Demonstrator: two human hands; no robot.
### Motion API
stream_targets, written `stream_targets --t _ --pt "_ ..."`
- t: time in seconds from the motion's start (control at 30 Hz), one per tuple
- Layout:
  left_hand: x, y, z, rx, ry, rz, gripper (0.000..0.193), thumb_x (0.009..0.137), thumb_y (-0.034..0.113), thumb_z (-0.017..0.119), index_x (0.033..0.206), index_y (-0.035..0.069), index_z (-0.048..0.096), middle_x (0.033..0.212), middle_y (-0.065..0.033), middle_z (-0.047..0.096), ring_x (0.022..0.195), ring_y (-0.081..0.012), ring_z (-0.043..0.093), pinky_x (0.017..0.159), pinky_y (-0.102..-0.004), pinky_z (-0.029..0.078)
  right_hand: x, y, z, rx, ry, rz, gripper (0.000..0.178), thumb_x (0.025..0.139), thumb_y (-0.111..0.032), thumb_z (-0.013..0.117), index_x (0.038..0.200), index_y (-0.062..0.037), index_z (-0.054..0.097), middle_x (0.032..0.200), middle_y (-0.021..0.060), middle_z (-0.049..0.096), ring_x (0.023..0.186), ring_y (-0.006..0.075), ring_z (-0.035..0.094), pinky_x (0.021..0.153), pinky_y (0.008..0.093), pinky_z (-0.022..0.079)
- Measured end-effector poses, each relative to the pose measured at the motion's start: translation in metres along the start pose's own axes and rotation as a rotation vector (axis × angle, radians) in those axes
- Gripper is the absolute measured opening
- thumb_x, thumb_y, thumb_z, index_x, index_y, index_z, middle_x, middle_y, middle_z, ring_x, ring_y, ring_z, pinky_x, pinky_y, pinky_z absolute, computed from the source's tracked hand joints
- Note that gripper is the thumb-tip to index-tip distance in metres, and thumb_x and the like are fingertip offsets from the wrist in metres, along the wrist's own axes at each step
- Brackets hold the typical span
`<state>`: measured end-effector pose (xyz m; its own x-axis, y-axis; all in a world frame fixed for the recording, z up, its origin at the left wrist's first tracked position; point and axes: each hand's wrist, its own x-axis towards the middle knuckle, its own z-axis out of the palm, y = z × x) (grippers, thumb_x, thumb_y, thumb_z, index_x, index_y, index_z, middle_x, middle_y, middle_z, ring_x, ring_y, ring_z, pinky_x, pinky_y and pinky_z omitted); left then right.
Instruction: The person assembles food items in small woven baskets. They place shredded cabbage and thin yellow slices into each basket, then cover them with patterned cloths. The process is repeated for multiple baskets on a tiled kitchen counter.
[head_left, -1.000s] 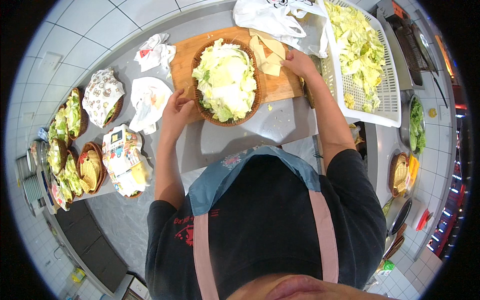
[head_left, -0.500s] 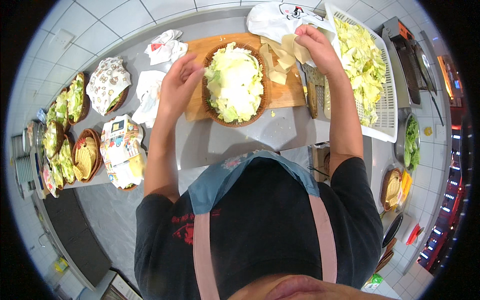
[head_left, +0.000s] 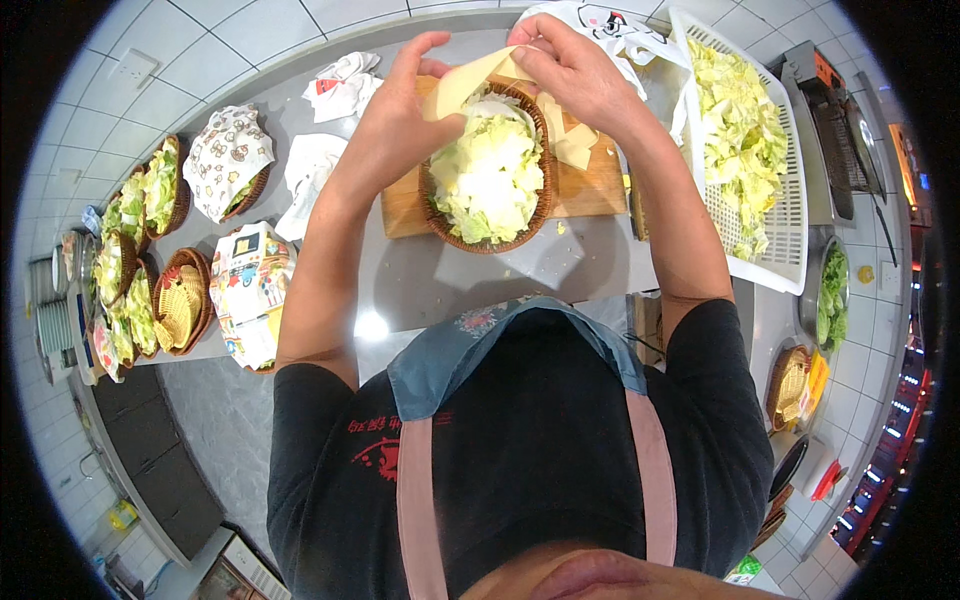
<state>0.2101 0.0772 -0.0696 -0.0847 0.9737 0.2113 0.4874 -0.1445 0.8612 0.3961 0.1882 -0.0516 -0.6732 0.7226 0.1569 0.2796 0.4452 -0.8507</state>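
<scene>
A thin pale-yellow sheet, which looks like tofu skin, is stretched between my two hands above the far end of a wicker basket. My right hand pinches the sheet's right end between thumb and fingers. The other end lies in my left hand, its thumb at the sheet's lower edge and its index finger raised. Chopped pale-green cabbage fills the basket, which overlaps a wooden cutting board. More pale-yellow sheets lie on the board, right of the basket.
A white plastic crate of cut cabbage stands right, beside a white bag. White cloths lie left, near cloth-covered baskets and several baskets of greens. A metal bowl of leafy greens sits far right.
My right hand has moved left from the sheet pile with a sheet. My left hand has risen and moved right to meet its other end over the basket.
</scene>
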Motion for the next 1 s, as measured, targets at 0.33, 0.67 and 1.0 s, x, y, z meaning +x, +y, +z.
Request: stream_targets --t 0.33,0.67,1.0 --pt "-0.002 -0.045 -0.014 -0.282 -0.095 -0.332 0.016 0.089 0.016 0.062 0.087 0.001 0.065 0.070 0.0010 0.059 0.064 -0.0065 0.052 0.060 -0.0208 0.043 -0.028 0.060 -0.008 0.315 -0.186 0.351 0.023 0.088 -0.031 0.063 0.094 -0.0083 0.060 0.075 -0.0056 0.052 0.062 0.0037 0.046 0.059 0.0197 0.042" --pt "0.009 -0.095 0.011 -0.163 -0.115 -0.517 0.018 0.083 0.018 0.066 0.075 0.002 0.064 0.064 0.0012 0.055 0.057 -0.0062 0.047 0.051 -0.0223 0.038 -0.031 0.131 0.033 0.069 -0.022 0.399 0.027 0.085 -0.031 0.069 0.093 -0.0063 0.059 0.080 -0.0002 0.060 0.069 0.0065 0.052 0.060 0.0233 0.043" --pt "0.000 -0.099 0.011 -0.183 -0.036 -0.536 0.016 0.086 0.017 0.064 0.084 0.001 0.064 0.069 0.0012 0.057 0.057 -0.0060 0.049 0.052 -0.0209 0.038 -0.036 0.128 0.021 -0.081 0.162 0.308 0.026 0.085 -0.027 0.065 0.097 -0.0033 0.062 0.087 0.0013 0.062 0.078 0.0095 0.055 0.072 0.0251 0.046"
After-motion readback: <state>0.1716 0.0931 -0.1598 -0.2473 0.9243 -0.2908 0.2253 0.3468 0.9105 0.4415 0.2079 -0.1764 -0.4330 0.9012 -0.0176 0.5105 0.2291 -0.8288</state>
